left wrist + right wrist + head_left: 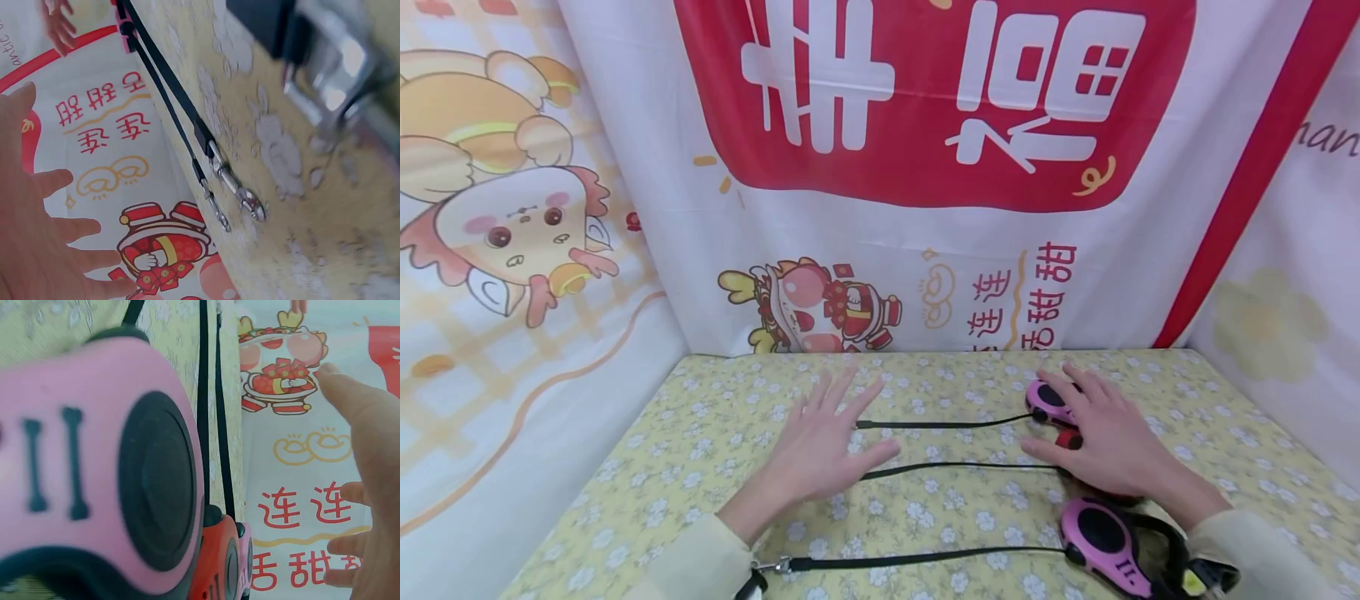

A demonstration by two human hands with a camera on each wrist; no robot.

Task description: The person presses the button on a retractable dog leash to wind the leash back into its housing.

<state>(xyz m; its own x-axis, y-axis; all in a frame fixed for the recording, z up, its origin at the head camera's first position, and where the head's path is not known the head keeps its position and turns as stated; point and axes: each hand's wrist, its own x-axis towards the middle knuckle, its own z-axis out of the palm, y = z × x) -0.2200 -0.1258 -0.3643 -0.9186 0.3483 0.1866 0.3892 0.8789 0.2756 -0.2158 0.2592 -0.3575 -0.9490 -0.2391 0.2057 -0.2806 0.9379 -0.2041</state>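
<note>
Head view, leashes: three on the floral surface (685,450), near pink leash (1101,529), red leash (1067,439) and far pink leash (1037,396), housings at right, black straps (925,557) stretched left, long axes roughly parallel
Near housing: slants down to the right, its dark handle on the right
Hands: left hand (823,442) open, fingers spread, over the strap ends; right hand (1108,437) open, gripping nothing, hiding part of the red leash; contact cannot be told
Writing: large white 福 on the back cloth (880,225), turned sideways, with red 连连 and 甜甜; "han", cut off, on the side cloth (1285,217)
Left wrist view, clips: two metal clips (240,197) lying at the strap ends, a third blurred close up; left fingers apart before the cloth
Right wrist view, housings: pink, red, pink in a row, the nearest bearing two dark bone-shaped marks (74,462); right thumb and fingers apart
</note>
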